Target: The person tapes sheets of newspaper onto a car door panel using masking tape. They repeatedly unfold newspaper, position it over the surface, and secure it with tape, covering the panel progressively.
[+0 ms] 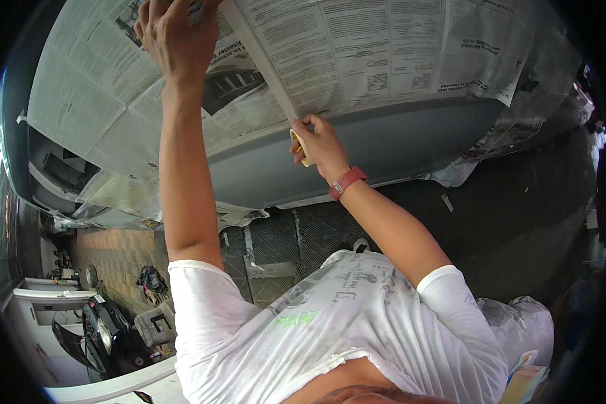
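Observation:
My right hand (322,147) grips a roll of masking tape (306,159) with a yellow inner core, thumb and fingers closed on it. From the roll a pale strip of tape (271,71) stretches up and to the left across the newspaper (370,50), toward the top edge of the view. My left hand (180,40) rests on the newspaper at the upper left, its fingers apart and partly cut off by the picture's edge. Below the newspaper's taped edge, a grey curved panel (384,138) of a vehicle body shows bare.
Clear plastic sheeting (512,135) hangs at the panel's right. At the lower left lie black vehicle parts (108,330), a grey plastic piece (156,325) and a dark bag (151,278). A whitish plastic bag (522,330) and a cardboard box (525,384) sit at the lower right.

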